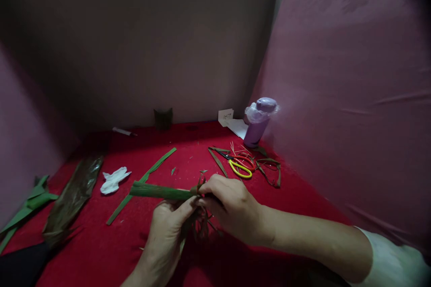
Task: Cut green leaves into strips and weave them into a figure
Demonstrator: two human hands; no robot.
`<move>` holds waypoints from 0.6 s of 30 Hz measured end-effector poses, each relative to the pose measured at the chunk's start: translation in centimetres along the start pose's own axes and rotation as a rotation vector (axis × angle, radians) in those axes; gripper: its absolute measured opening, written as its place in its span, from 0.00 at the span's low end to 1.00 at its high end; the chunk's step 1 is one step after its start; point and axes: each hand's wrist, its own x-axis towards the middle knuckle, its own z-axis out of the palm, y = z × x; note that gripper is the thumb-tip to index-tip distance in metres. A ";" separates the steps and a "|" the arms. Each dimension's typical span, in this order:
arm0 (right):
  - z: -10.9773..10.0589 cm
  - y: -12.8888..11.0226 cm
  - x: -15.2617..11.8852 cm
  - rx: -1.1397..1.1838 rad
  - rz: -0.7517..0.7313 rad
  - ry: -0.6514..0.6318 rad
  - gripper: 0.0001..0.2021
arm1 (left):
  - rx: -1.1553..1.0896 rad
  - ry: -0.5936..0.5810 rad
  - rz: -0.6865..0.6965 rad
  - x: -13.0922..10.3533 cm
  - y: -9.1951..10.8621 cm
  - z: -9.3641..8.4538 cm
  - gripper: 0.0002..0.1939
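Note:
A folded green leaf strip point(161, 191) points left from between my hands, over the red cloth. My left hand point(167, 228) is closed around its lower side, with the thumb pressed near its right end. My right hand point(232, 202) pinches the brownish, knotted end of the same strip, fingertips almost touching my left thumb. Below the fingers hang dark, shredded dry leaf ends point(203, 226). Scissors point(240, 165) with one red and one yellow handle lie beyond my right hand. A loose narrow green leaf strip point(158, 163) lies beyond my left hand.
A purple bottle point(256, 130) with plastic wrap stands at the back right, beside white cards point(237, 127). Thin sticks point(237, 149) and dry leaf scraps point(272, 170) surround the scissors. Left are crumpled tissue point(113, 180), a brown leaf bundle point(74, 193) and green leaves point(28, 206).

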 end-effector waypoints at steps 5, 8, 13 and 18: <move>0.0 -0.2 0.0 0.095 0.103 0.045 0.03 | -0.031 0.024 -0.030 0.0 -0.1 -0.2 0.13; 0.1 -0.2 0.2 0.098 0.106 0.078 0.03 | -0.034 0.001 -0.037 -0.1 -0.1 -0.3 0.14; 0.7 0.1 0.2 0.153 0.135 0.052 0.05 | -0.034 -0.017 -0.049 -0.1 -0.2 -0.6 0.13; 1.1 0.1 0.3 0.196 0.242 0.049 0.02 | -0.017 0.034 -0.046 -0.1 -0.1 -0.6 0.15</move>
